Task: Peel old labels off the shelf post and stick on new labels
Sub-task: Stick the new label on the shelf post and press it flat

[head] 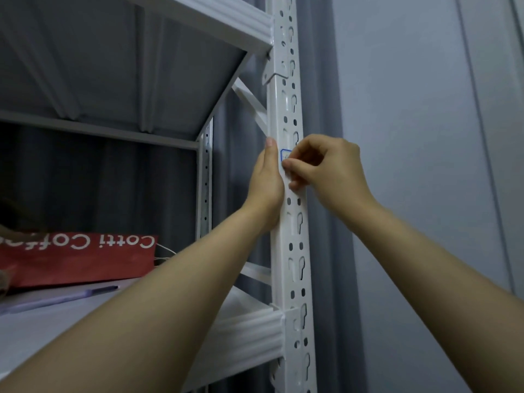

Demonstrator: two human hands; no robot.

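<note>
Centre frame: label (285, 155) sat on shelf post (286, 239). Left hand (266, 180) lay flat, fingers straight, bracing the post. Right hand (320, 168) pinched the label's lower edge. Probably peeling; next move needed a lifted corner and a slow pull.

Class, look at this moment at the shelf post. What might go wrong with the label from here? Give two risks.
1. The right hand pinches only the lower part of the blue-bordered label, so it may tear or crease.
2. The shelf post has slots and holes around the label, so it may bond unevenly there.
</note>
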